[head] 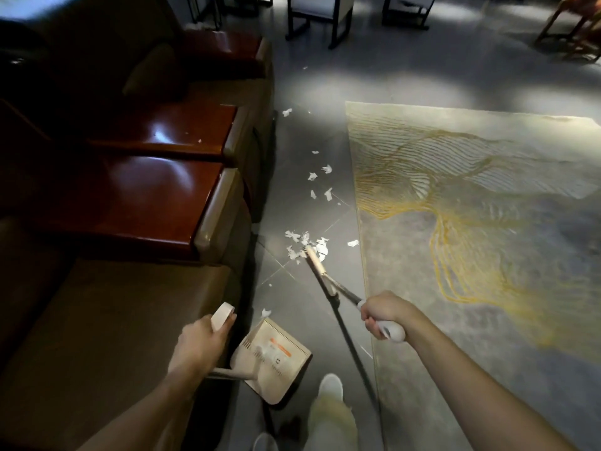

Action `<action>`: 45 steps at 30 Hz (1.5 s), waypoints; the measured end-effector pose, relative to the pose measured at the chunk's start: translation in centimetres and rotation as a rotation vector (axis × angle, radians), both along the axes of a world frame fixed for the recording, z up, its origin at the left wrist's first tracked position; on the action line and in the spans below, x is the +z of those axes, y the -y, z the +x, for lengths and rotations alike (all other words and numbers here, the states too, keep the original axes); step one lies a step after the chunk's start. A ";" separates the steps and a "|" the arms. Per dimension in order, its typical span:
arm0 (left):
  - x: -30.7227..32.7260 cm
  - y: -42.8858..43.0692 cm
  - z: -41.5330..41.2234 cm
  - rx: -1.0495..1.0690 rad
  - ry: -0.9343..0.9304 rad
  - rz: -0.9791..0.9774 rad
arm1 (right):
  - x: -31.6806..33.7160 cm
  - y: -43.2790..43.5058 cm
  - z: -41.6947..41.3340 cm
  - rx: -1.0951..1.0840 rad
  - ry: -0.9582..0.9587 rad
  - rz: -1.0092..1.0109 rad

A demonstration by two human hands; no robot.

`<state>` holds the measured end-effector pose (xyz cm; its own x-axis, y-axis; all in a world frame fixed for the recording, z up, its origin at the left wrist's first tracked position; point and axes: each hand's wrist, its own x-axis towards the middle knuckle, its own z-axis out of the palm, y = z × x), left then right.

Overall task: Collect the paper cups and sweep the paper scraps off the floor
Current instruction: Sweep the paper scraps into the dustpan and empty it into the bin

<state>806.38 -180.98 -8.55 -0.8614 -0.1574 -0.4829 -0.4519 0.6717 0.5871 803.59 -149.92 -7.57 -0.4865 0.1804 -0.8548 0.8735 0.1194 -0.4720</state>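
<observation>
Room: dim lounge with a grey tiled floor (309,92) lit in patches; dark-framed chairs (322,17) along the top edge of the frame.
Seating: red-brown cushioned seats (156,203) fill the left half, their fronts bordering the strip of bare tile being swept.
Left hand (198,346): lower left, fingers curled round the white handle end (222,315) of the dustpan, probably to keep it at the ready beside the sweep line.
Dustpan (273,362): lower centre, beige, its mouth facing up the frame toward the litter, so a pile can be drawn straight in.
Paper scraps (305,245): white bits strung along the tile strip at centre, thickest just at the broom tip; one lies by the dustpan mouth, a few on a seat.
Broom (320,268): centre, head set against the thickest cluster, angled to drag it back.
Right hand (380,315): lower right of centre, fist closed on the broom's white grip.
Rug (471,222): right half, grey with gold line pattern; one scrap at its edge.
Paper cups: none in view.
</observation>
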 end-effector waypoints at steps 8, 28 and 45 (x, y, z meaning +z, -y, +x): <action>-1.5 1.3 -5.6 0.245 0.093 0.040 | -0.5 -5.4 -14.1 0.059 -0.097 0.177; -3.5 -3.1 -18.2 0.301 -0.008 0.028 | -7.1 -2.5 -26.4 0.609 0.124 0.106; -4.4 -3.7 -18.7 0.052 -0.082 -0.044 | 3.1 -3.3 -13.0 0.298 0.413 -0.321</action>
